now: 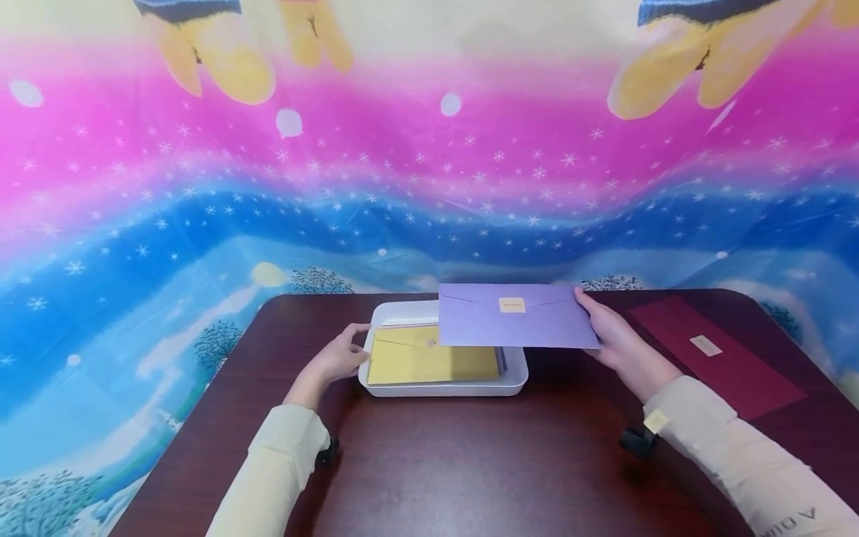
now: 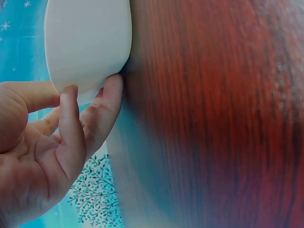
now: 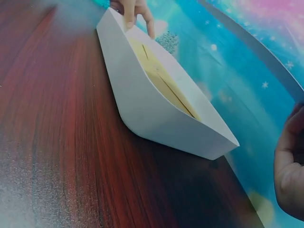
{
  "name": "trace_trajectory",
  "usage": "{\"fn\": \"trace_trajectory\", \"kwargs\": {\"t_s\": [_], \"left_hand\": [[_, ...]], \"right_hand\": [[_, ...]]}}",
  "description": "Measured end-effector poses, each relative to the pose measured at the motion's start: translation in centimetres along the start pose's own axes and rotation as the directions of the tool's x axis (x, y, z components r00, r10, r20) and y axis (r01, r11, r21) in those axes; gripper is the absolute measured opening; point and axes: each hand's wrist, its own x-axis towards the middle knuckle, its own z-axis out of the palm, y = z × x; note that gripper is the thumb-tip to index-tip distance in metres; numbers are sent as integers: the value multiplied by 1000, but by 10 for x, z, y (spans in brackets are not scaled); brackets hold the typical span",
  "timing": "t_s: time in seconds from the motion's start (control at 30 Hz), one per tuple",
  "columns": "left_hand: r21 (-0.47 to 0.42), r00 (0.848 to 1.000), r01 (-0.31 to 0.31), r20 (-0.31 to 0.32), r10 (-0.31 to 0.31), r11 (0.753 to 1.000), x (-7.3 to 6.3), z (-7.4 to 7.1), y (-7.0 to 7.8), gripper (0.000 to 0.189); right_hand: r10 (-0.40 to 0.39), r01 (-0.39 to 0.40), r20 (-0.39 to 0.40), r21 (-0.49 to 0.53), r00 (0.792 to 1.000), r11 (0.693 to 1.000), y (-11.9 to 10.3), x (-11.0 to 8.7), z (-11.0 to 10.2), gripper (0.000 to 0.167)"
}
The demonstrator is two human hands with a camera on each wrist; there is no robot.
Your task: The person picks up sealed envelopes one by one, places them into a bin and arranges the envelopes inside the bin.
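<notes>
My right hand (image 1: 614,335) pinches the right end of a purple envelope (image 1: 470,317) with a pale label. The envelope is held above the right part of a white tray (image 1: 443,389), hiding some of it. Inside the tray lies a yellow envelope (image 1: 409,362), with edges of other envelopes showing beneath it. At the tray's left end my left hand (image 1: 338,354) grips the rim; the left wrist view shows thumb and fingers of this hand (image 2: 61,137) on the tray wall (image 2: 90,42). In the right wrist view, the purple envelope appears only as a thin edge (image 3: 256,45).
A dark red envelope (image 1: 745,380) with a pale label lies on the right side of the brown table (image 1: 470,470), partly behind my right sleeve. Behind the table's far edge hangs a colourful cloth (image 1: 429,179) with snowflakes.
</notes>
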Motion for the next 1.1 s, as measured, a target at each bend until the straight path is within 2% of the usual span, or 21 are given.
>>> {"fn": "trace_trajectory", "kwargs": {"t_s": [0.17,0.43,0.6,0.87,1.1], "left_hand": [[1,1000,1,-6,-1,1000,0,-1,1,60],[11,1000,-10,-9,10,1000,1,-1,0,59],[8,1000,-10,-9,10,1000,1,0,0,59],[10,1000,-7,-14,7,1000,1,1,0,60],[12,1000,-11,-11,12,1000,1,1,-1,59]], "right_hand": [[8,-8,45,-2,999,1000,2,6,6,32],[26,-26,100,0,995,1000,8,18,21,43],[15,-11,109,-41,994,999,15,26,31,38],[44,-34,115,-88,992,996,25,32,43,30],[55,-36,141,-131,989,991,29,38,50,32]]}}
